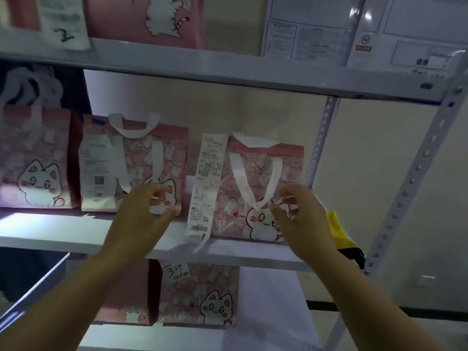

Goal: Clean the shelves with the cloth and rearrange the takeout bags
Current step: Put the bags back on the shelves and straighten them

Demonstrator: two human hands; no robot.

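Three pink cat-print takeout bags stand on the middle shelf (pixel 63 231): one at the left (pixel 35 158), one in the middle (pixel 136 160) with a receipt on its front, and one on the right (pixel 263 188) with a long receipt (pixel 207 183) hanging down its left side. My left hand (pixel 141 214) hovers in front of the middle bag's lower right corner, fingers loosely curled and holding nothing. My right hand (pixel 301 214) is raised at the right bag's right side, fingers loosely curled, gripping nothing. A yellow and black cloth (pixel 342 234) lies on the shelf's right end, behind my right wrist.
More pink bags stand on the top shelf (pixel 152 19) and the lower shelf (pixel 200 295). White perforated metal posts (pixel 415 171) frame the right side. Laminated notices (pixel 354 29) hang on the wall at the upper right.
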